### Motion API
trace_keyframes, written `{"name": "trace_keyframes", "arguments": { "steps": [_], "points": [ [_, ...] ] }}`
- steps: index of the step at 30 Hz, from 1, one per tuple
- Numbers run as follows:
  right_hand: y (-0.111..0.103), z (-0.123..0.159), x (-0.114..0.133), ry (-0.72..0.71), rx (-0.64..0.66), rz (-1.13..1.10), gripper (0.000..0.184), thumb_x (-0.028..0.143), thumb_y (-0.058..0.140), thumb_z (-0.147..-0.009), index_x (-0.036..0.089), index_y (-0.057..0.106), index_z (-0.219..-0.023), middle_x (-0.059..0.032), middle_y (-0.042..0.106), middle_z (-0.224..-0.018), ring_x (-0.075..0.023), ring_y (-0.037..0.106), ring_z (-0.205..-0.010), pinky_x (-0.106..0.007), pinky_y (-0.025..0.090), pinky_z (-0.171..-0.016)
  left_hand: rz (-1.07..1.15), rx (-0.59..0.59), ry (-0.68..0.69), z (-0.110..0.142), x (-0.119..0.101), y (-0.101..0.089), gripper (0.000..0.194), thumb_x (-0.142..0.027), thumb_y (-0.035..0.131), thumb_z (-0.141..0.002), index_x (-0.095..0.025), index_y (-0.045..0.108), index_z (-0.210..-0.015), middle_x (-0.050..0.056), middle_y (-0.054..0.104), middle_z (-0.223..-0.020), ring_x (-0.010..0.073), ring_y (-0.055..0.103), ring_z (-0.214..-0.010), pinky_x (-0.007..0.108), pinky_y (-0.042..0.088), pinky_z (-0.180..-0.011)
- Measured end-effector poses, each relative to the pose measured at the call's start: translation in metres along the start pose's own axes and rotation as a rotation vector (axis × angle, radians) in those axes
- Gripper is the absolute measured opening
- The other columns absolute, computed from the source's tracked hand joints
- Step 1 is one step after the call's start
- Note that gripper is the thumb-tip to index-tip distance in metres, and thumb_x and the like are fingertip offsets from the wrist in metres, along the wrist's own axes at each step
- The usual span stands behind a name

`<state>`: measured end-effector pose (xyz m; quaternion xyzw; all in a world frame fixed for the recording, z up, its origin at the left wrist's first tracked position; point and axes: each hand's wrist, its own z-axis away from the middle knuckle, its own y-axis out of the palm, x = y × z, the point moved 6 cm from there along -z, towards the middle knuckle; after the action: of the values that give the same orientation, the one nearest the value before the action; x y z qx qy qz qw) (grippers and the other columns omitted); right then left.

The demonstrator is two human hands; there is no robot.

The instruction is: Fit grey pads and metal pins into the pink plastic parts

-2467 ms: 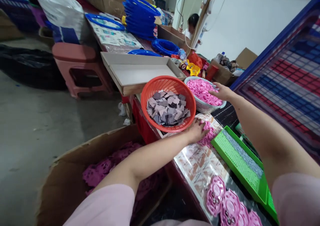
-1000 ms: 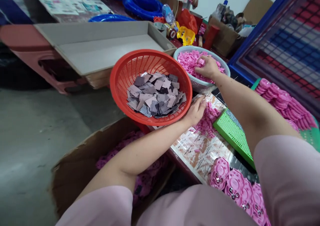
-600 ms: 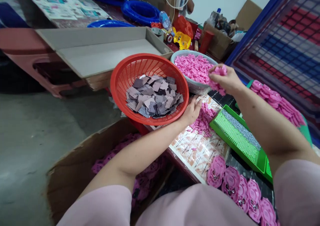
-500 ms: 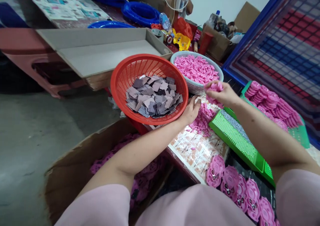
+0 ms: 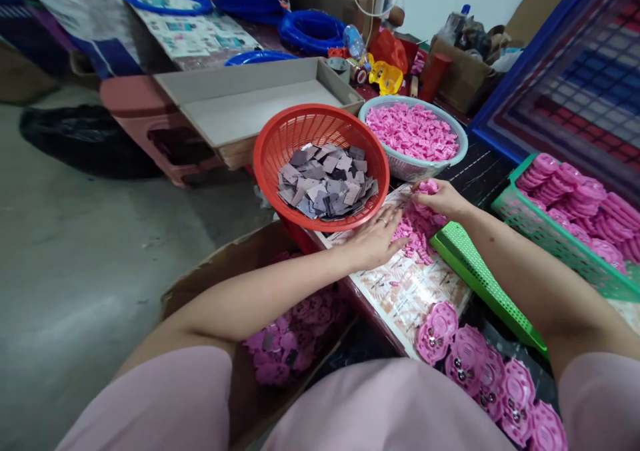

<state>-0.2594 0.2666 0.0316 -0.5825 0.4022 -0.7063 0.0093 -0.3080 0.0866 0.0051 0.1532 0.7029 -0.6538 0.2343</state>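
Note:
My right hand (image 5: 443,199) is closed round a clump of small pink plastic pieces (image 5: 429,187), low over the loose pile of pink pieces (image 5: 417,234) on the patterned board (image 5: 385,281). Fingers outstretched, my left hand (image 5: 375,239) lies at the left side of that pile, close by the rim of a red basket (image 5: 265,171). Grey square plates (image 5: 325,181) fill the bottom of this basket. Behind the pile stands a pale grey basket (image 5: 400,164) heaped with similar pink pieces (image 5: 410,131). Beneath my right forearm is a green perforated tray (image 5: 465,258).
Round pink parts (image 5: 437,331) line the near table edge. A green basket (image 5: 545,238) of stacked pink parts stands right. Below left, a cardboard box (image 5: 200,284) holds more pink parts. A shallow open box (image 5: 250,111), a pink stool (image 5: 145,124) and a blue-framed rack (image 5: 500,104) stand around.
My right hand has lowered with its pink pieces to the pile. My left hand has come down and flattened beside the pile. The view has swung left.

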Motion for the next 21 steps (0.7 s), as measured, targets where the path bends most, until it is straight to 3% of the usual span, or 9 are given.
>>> {"name": "trace_keyframes", "arguments": {
  "steps": [4, 9, 13, 18, 21],
  "points": [
    [0.017, -0.008, 0.011, -0.065, 0.015, 0.096, 0.034, 0.042, 0.066, -0.065, 0.016, 0.066, -0.087, -0.0023, 0.067, -0.08, -0.0169, 0.061, -0.075, -0.033, 0.052, -0.079, -0.125, 0.035, -0.078, 0.013, 0.01, 0.007, 0.071, -0.056, 0.025, -0.099, -0.004, 0.029, -0.148, 0.025, 0.024, -0.156, 0.0322, 0.019, -0.148, 0.048, 0.023, -0.118],
    [0.041, -0.008, 0.03, -0.211, 0.097, 0.287, 0.037, 0.038, 0.067, -0.069, 0.02, 0.07, -0.102, -0.0065, 0.068, -0.1, -0.024, 0.062, -0.098, -0.042, 0.046, -0.098, -0.203, 0.04, 0.067, 0.03, -0.014, 0.024, 0.072, -0.056, 0.026, -0.099, -0.002, 0.032, -0.147, 0.025, 0.029, -0.154, 0.0323, 0.025, -0.146, 0.045, 0.024, -0.118],
    [0.054, 0.002, 0.041, -0.322, 0.232, 0.403, 0.047, 0.043, 0.071, -0.072, 0.02, 0.069, -0.113, -0.0123, 0.064, -0.12, -0.0269, 0.06, -0.111, -0.042, 0.043, -0.105, -0.294, -0.063, 0.128, 0.043, -0.029, 0.022, 0.071, -0.058, 0.04, -0.095, -0.007, 0.04, -0.144, 0.023, 0.038, -0.149, 0.0365, 0.034, -0.141, 0.049, 0.027, -0.116],
    [0.059, 0.015, 0.055, -0.371, 0.316, 0.505, 0.06, 0.043, 0.069, -0.077, 0.019, 0.058, -0.131, -0.0138, 0.055, -0.138, -0.0267, 0.055, -0.124, -0.04, 0.044, -0.107, -0.363, -0.164, 0.308, 0.053, -0.042, 0.019, 0.055, -0.054, 0.05, -0.092, -0.017, 0.057, -0.131, 0.016, 0.053, -0.137, 0.0329, 0.042, -0.135, 0.051, 0.026, -0.116],
    [0.049, 0.019, 0.067, -0.33, 0.266, 0.577, 0.047, 0.041, 0.067, -0.079, 0.021, 0.066, -0.121, -0.0136, 0.059, -0.133, -0.0289, 0.06, -0.119, -0.041, 0.048, -0.102, -0.396, -0.16, 0.383, 0.049, -0.042, 0.022, 0.051, -0.054, 0.049, -0.093, -0.018, 0.06, -0.128, 0.016, 0.051, -0.141, 0.0334, 0.042, -0.135, 0.053, 0.025, -0.115]
  ]
}}
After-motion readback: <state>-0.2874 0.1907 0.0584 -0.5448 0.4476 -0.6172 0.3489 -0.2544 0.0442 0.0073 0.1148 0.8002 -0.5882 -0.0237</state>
